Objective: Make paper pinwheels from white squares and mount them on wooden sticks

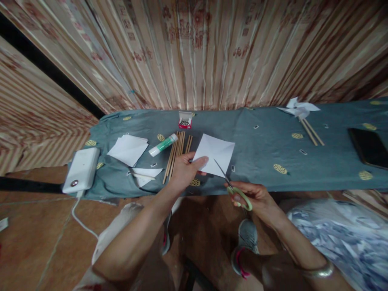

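My left hand (185, 169) pinches a square sheet of white paper (216, 150) at its left corner, thumb on top. Faint creases run across the sheet. In my right hand (253, 197) is a pair of scissors (241, 197) with pale green handles, my fingers through the loops. The dark blades point up and left over the sheet's lower right part; whether they are cutting into it I cannot tell. Just beyond my left hand lie several thin wooden sticks (176, 149) and a green and white glue stick (163, 144).
A stack of white paper (129, 148), paper scraps (147, 174) and a white power bank (81, 169) with a cable lie left. A small red box (184, 120) of metal pieces stands behind. Rightward are a paper pinwheel (298, 108), two sticks (311, 131) and a phone (370, 146).
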A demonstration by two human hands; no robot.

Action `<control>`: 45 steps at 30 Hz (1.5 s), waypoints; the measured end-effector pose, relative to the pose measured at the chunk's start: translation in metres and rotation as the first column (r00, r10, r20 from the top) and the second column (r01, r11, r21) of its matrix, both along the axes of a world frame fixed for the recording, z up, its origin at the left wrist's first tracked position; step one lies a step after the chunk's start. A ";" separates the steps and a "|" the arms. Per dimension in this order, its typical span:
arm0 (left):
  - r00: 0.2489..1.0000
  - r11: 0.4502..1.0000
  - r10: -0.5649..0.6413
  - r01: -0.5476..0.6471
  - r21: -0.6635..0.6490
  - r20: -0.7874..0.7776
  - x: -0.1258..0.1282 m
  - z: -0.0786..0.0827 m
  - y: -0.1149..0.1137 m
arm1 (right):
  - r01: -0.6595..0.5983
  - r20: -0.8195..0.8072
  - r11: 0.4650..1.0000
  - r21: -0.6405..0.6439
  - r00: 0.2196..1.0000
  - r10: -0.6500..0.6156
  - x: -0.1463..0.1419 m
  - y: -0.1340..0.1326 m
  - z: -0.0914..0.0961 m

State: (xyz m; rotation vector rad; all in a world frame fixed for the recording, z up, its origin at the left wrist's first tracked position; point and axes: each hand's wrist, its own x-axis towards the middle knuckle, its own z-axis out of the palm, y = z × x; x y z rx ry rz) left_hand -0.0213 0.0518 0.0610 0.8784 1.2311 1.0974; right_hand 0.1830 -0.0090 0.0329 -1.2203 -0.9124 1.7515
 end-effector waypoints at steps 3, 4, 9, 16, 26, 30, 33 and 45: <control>1.000 1.000 0.008 -0.008 0.002 0.016 0.001 0.000 0.000 | -0.004 0.002 1.000 -0.013 1.000 0.004 0.000 0.000 0.001; 1.000 1.000 0.011 -0.011 0.002 0.017 0.001 0.000 0.000 | -0.012 0.003 1.000 -0.014 1.000 0.012 0.000 0.000 0.001; 1.000 1.000 0.003 -0.003 -0.004 0.004 0.001 -0.001 -0.001 | -0.011 -0.007 1.000 -0.012 1.000 0.011 0.000 0.001 0.001; 1.000 1.000 0.013 -0.013 -0.008 -0.008 0.001 -0.001 -0.002 | -0.010 -0.015 1.000 -0.027 1.000 0.010 -0.002 0.000 0.001; 0.999 1.000 0.028 -0.027 -0.011 0.027 -0.001 -0.003 0.003 | -0.030 -0.032 0.999 -0.044 0.999 0.029 0.000 0.001 0.003; 0.999 1.000 0.031 -0.031 0.002 0.022 0.000 -0.003 0.002 | -0.017 -0.023 0.999 -0.048 1.000 0.016 0.000 0.001 0.003; 1.000 1.000 0.026 -0.026 0.001 0.013 0.000 -0.002 0.002 | -0.023 -0.011 0.999 -0.034 1.000 0.023 0.001 0.000 0.003; 1.000 1.000 0.006 -0.005 -0.012 0.013 -0.001 -0.001 0.000 | -0.036 -0.010 0.999 -0.001 0.999 0.036 0.000 -0.001 0.005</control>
